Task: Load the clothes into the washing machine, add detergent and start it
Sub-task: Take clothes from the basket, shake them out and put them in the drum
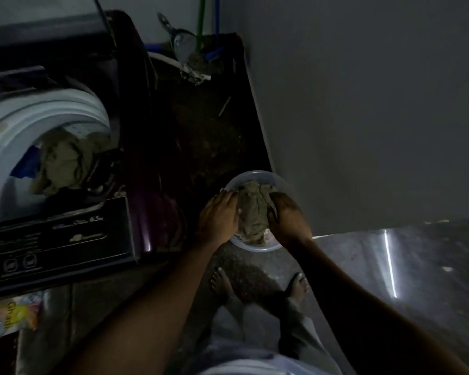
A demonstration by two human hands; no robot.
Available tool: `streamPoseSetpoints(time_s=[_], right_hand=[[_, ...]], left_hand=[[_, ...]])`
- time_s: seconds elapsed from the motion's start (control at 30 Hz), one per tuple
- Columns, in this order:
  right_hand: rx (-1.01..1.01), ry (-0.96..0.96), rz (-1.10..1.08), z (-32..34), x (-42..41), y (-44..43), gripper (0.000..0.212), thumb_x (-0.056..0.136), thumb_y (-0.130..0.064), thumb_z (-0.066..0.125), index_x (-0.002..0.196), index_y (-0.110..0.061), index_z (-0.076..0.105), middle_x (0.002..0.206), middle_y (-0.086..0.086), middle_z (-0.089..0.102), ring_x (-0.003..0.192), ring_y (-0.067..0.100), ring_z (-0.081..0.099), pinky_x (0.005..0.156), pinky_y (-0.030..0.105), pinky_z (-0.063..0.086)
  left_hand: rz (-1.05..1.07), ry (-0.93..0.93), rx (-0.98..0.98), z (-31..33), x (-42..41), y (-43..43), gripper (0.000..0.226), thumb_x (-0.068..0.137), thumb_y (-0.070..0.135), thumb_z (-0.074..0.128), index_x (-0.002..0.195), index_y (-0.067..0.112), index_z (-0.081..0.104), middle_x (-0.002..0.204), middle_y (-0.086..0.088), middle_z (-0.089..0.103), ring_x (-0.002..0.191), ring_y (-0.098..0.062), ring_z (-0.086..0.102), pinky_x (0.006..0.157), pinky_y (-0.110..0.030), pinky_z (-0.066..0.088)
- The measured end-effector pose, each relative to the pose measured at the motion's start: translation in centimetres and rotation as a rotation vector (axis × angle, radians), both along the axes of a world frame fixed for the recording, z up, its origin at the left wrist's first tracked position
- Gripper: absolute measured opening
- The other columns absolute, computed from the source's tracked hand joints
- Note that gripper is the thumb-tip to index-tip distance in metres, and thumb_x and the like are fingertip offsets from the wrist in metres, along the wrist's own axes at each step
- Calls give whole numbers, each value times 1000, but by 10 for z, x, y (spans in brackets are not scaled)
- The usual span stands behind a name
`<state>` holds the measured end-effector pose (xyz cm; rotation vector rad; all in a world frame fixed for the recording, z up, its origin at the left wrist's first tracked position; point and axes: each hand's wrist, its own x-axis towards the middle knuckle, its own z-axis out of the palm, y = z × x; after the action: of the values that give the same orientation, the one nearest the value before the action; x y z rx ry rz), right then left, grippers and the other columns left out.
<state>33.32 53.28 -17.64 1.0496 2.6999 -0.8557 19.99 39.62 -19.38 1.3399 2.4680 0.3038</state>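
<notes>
One crumpled cloth, left hand, right hand

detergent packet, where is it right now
In the head view, the detergent packet lies at the lower left edge, just below the washing machine's control panel and well to the left of the basin of clothes.
</notes>
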Motion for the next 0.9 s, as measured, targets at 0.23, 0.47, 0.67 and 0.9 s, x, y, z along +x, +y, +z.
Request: streamPoseSetpoints(time_s=[0.23,0.47,0.67,0.9], right_hand=[[13,-4,111,-142,1,34,46,97,-27,48,140,-11,46,141,10,50,131,26,45,106,34,36],[4,-106,195,-322,2,65,43,100,-29,41,140,-13,45,142,13,48,131,31,43,107,42,36],[42,-47,150,-407,-2,75,48,99,-40,31,134,-14,51,131,11,56,123,30,51,103,40,39],[-42,25,72,-409,1,81,42,97,-35,44,132,-14,54,129,11,57,120,29,52,100,35,39]], left_hand=[[31,-61,-51,-139,2,41,40,86,23,62,123,10,60,124,-9,62,111,-32,60,93,-40,49],[231,-165,-63,-314,10,68,62,88,47,38,133,8,56,139,-16,54,131,-35,48,108,-44,37],[395,-189,-44,-406,-6,93,69,93,43,56,151,14,32,157,-13,30,145,-31,24,119,-39,14],[585,-450,77,-411,-13,95,59,98,32,52,149,8,33,157,-15,30,147,-28,23,119,-33,12]])
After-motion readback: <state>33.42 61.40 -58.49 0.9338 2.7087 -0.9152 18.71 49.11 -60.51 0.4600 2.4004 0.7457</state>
